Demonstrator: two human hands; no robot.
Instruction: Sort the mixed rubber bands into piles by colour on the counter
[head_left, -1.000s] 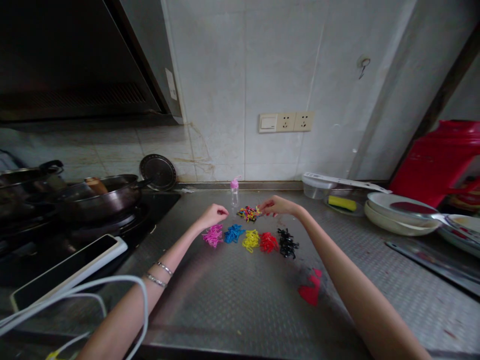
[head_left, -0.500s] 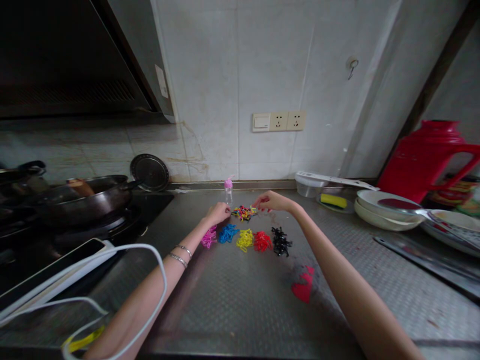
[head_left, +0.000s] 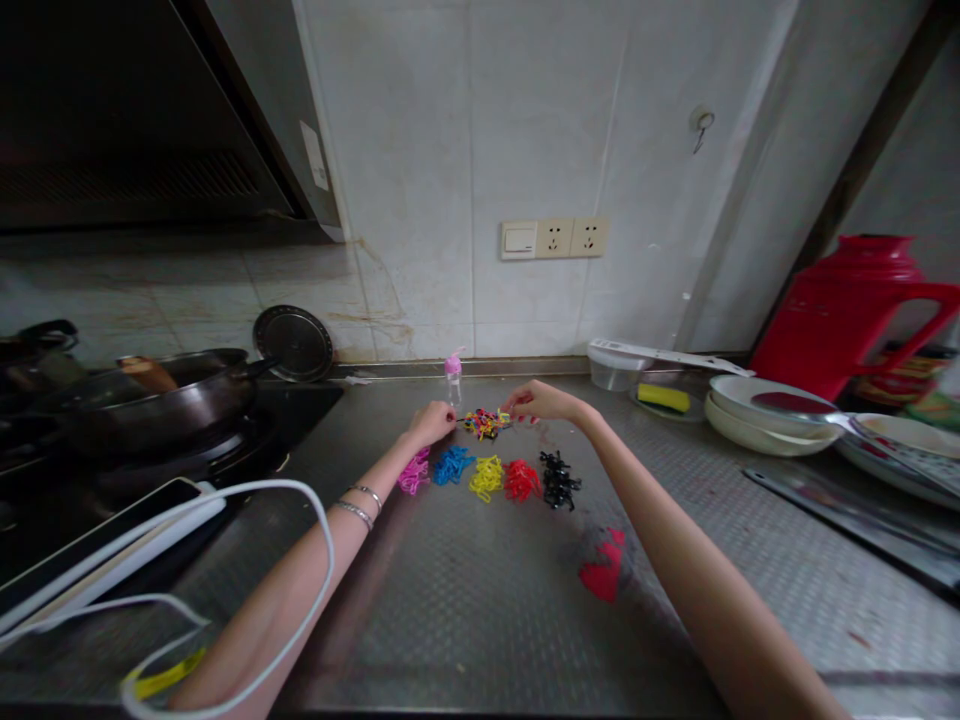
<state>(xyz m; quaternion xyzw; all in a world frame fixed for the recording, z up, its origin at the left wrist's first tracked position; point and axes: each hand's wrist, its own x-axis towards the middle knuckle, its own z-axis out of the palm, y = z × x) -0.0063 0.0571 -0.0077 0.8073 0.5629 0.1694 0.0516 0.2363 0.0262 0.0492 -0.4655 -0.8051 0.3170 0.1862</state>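
A mixed pile of small coloured loops [head_left: 486, 423], which look like rubber bands, lies on the metal counter between my hands. At its left edge is my left hand [head_left: 433, 422], fingers pinched together around a tiny dark bit that I cannot make out. My right hand [head_left: 546, 401] reaches the pile's right edge, thumb and index finger closed at the tips, other fingers loosely curled. Whatever they pinch is too small to name. Nearer me lies a row of single-colour heaps: pink [head_left: 414, 472], blue [head_left: 453, 465], yellow [head_left: 487, 479], red [head_left: 522, 481] and black [head_left: 559, 480].
A pink-capped clear bottle [head_left: 454, 378] stands behind the pile. To the left are a pan [head_left: 161, 400] on the stove and a white cable [head_left: 324, 540] over my forearm. Bowls [head_left: 772, 425], a yellow sponge [head_left: 664, 398], a knife [head_left: 840, 520] and a red thermos [head_left: 847, 310] are right.
The whole view has shifted slightly. My left hand stays at the pile's left edge, with a dark bit now showing at its fingertips. My right hand remains at the right edge.
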